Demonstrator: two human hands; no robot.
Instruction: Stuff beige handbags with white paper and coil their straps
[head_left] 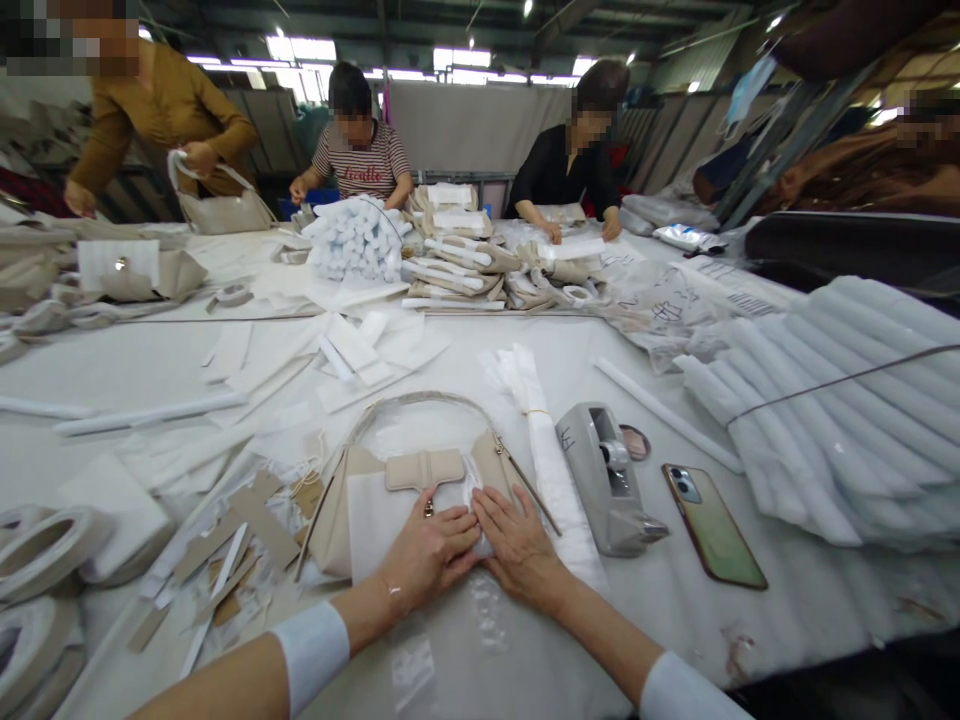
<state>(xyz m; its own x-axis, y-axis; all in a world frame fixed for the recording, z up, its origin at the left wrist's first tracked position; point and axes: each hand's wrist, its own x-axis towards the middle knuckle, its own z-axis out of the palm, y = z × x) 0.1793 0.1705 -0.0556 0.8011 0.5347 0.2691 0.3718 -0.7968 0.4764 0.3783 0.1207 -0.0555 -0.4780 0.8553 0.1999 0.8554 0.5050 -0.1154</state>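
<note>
A beige handbag (328,515) lies in front of me with its strap looped away from me. A white sheet (367,515) covers part of its front, below a beige flap tab (425,468). My left hand (431,548) rests on the sheet, fingers stretched toward the right. Close beside it, my right hand (517,540) lies with its fingers flat on the bag's front right part; the fingertips of both hands meet. A small gold-coloured piece shows at a left finger, but I cannot tell if it is a ring or a clasp. My palms are hidden.
Right of the bag stand a grey tape dispenser (600,480), a phone (712,525) and a strapped bundle of white foam (840,400). Card scraps (262,520) and tape rolls (45,550) lie left. Across the table, co-workers handle bags near stacked beige pieces (465,265).
</note>
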